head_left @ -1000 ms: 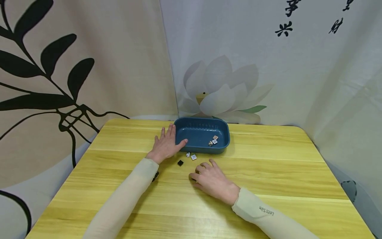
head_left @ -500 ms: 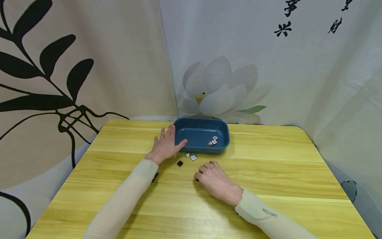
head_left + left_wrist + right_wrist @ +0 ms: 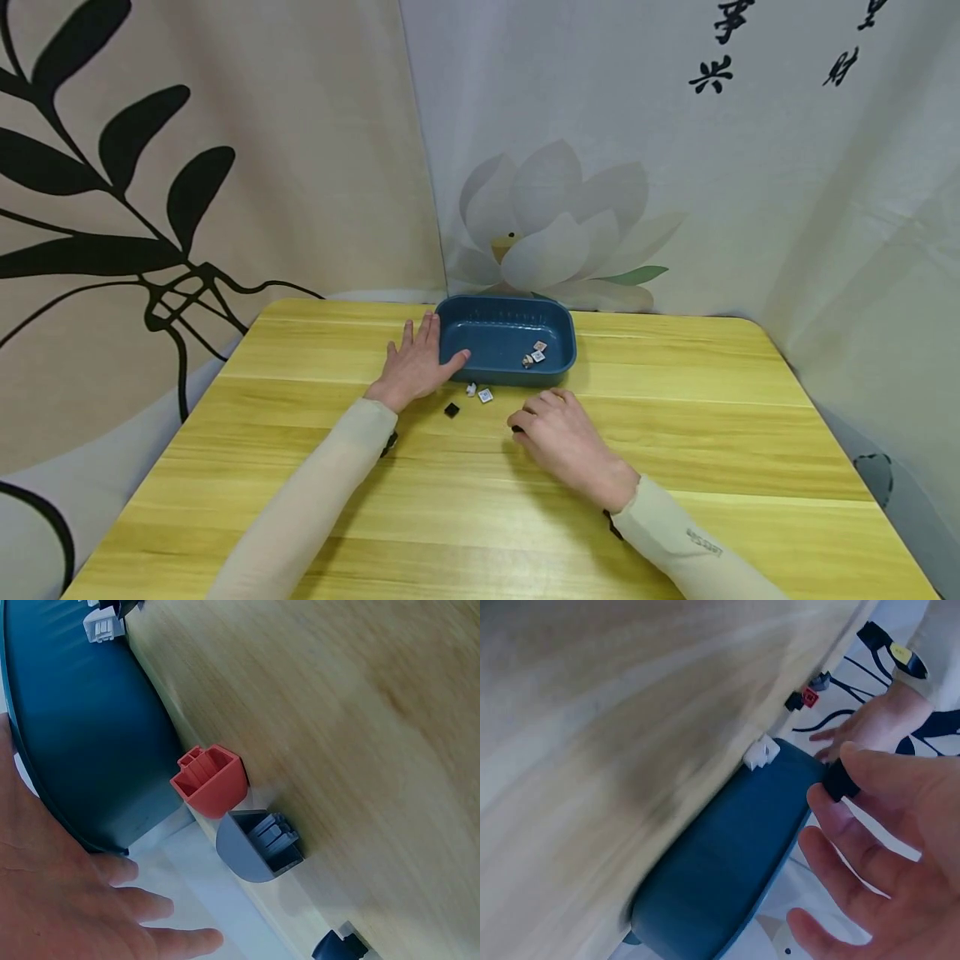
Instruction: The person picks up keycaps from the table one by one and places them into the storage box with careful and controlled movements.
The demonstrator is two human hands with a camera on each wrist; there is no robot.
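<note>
My right hand [image 3: 570,450] is in front of the blue basin [image 3: 573,337], pinching a black keycap [image 3: 840,780] between thumb and index finger, with its other fingers loosely bent. At the basin's left end my left hand [image 3: 414,367] lies with fingers straight, its thumb over the rim. Two white keycaps [image 3: 486,395] lie on the table by the basin's front wall, and a black keycap [image 3: 452,410] is a little nearer. A red keycap [image 3: 211,784] and a grey keycap [image 3: 259,847] show in the left wrist view; the left hand and arm hide them from the head view.
Inside the basin, several small light keycaps [image 3: 538,357] are gathered toward the right. The wooden table [image 3: 712,417] ends at a printed curtain [image 3: 337,167] behind the basin. A dark keycap [image 3: 339,946] appears at the bottom of the left wrist view.
My right hand has moved right and slightly forward, toward the basin's front, carrying the black keycap. The left hand and the basin stay in place.
</note>
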